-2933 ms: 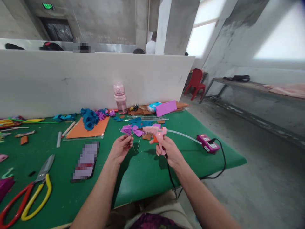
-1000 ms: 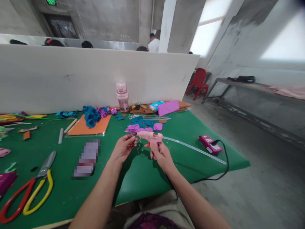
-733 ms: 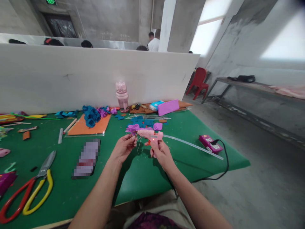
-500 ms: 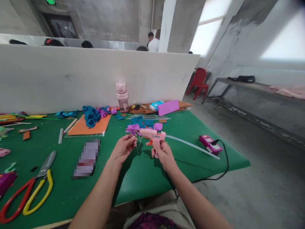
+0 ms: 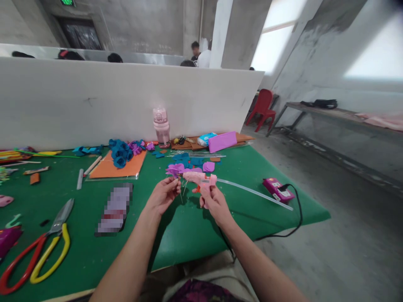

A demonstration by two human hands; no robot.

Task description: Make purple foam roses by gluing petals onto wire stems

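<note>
Between the fingertips of my left hand [image 5: 165, 193] is a purple felt flower [image 5: 175, 169], with a thin wire stem hanging below. My right hand [image 5: 214, 201] is wrapped round the handle of a pink hot glue gun [image 5: 200, 178]. Its nozzle points left, right beside the flower's base; whether the two touch I cannot tell. A long clear glue stick [image 5: 255, 193] sticks out of the gun's back. Behind the gun lie a purple felt petal [image 5: 208, 167] and blue felt pieces [image 5: 181, 157].
On the green table [image 5: 176, 247] lie large scissors [image 5: 58, 226], a blurred phone [image 5: 116, 209] and an orange sheet [image 5: 110, 171] bearing blue felt flowers [image 5: 120, 153]. A pink bottle [image 5: 161, 128] stands by the white partition [image 5: 126, 100]. A purple power strip [image 5: 277, 188] with a black cord sits at the right.
The glue gun in my right hand has tilted slightly and shifted a little down and left, its glue stick swinging along. My left hand with the flower has barely moved.
</note>
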